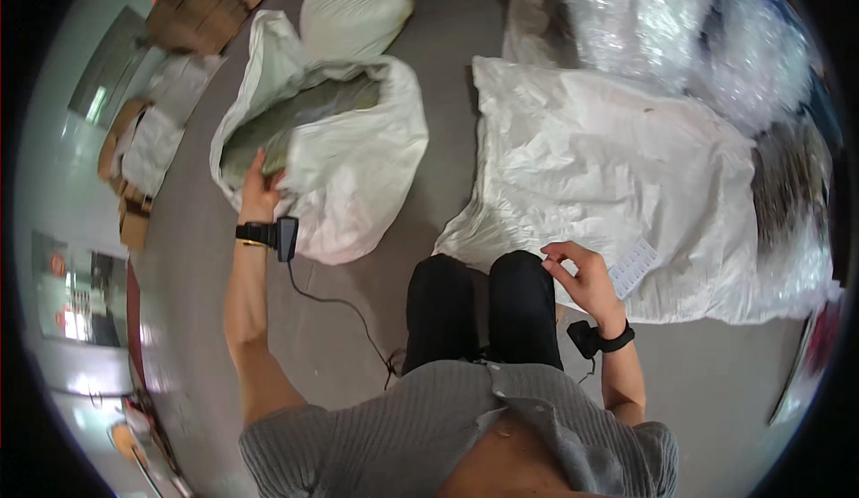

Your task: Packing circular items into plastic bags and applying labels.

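Observation:
My left hand (260, 192) reaches to the near left side of an open white woven sack (362, 171). Its index finger is stretched out and the thumb stands apart, against the dull green, plastic-looking contents (259, 140). Motion blur beside the fingers hides details there. I see nothing firmly gripped. My right hand (586, 280) hovers by my right knee, over the near edge of a flat white sack (617, 176). Thumb and index finger are slightly apart with nothing visible between them; the other fingers curl. Close to that hand lies a sheet of small printed labels (634, 268).
Another full white sack (356, 6) stands behind the open one. Bundles of clear plastic packaging (644, 19) are heaped at the far right. Cardboard boxes (192, 10) stand at the far left. A cable (335, 301) runs from my left wrist device over the grey floor (349, 355).

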A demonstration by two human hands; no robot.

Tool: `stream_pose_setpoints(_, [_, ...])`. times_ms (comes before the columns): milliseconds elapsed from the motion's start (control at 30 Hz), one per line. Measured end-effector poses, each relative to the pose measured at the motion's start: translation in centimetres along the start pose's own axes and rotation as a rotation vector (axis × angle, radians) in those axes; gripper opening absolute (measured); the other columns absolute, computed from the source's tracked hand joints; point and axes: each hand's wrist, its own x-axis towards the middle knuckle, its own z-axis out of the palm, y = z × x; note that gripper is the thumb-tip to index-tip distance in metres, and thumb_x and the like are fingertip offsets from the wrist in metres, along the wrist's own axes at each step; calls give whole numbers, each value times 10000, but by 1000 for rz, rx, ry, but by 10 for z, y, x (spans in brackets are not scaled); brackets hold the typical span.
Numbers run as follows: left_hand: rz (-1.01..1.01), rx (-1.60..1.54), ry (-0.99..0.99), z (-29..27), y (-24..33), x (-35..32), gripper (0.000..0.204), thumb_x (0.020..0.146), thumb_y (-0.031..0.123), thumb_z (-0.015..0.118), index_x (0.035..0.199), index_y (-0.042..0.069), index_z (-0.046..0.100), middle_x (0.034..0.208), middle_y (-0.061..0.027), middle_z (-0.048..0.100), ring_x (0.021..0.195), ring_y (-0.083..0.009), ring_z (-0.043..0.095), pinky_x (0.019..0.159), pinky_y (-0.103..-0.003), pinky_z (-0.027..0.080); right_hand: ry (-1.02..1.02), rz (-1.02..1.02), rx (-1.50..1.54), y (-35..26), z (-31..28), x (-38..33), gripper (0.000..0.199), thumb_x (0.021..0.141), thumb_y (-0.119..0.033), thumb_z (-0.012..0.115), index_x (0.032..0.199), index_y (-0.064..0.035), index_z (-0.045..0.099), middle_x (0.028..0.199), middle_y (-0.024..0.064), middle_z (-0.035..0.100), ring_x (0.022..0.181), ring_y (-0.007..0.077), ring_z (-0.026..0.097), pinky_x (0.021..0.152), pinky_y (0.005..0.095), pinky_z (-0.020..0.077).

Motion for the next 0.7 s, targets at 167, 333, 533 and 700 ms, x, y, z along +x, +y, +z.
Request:
stream_pose_setpoints(167, [-182,-433,91,52,75,-119,230,803,164,604,982,45,523,957,-88,594,871,-203,589,713,-302,519,-445,22,717,-43,15,2,320,807,-75,573,1108,6,501,922,104,586,850,159,570,759,288,456])
stream_pose_setpoints(333, [-351,-532,217,21,26,-263,233,842,131,540,1061,63,497,1010,-48,587,892,-158,585,692,-263,512,-628,269,1383,-39,80,26,643,855,-486,389,1259,9,319,1149,174,496,1038,277,504,889,398,401])
stream_pose_setpoints(533, [-465,-636,68,-8,-62,-356,393,883,265,472,1208,58,396,1180,-82,492,1061,-204,495,863,-348,434,-316,670,1357,-25,106,38,598,858,-496,397,1241,-37,373,1224,109,461,1100,227,469,931,361,369])
stream_pose_setpoints(700, [-466,-853,-2,-35,-91,-362,539,871,373,454,1297,88,286,1300,-94,368,1163,-274,389,961,-459,325,-215,683,1191,-1,106,31,545,853,-416,475,1249,-56,374,1228,78,463,1097,211,470,912,350,393])
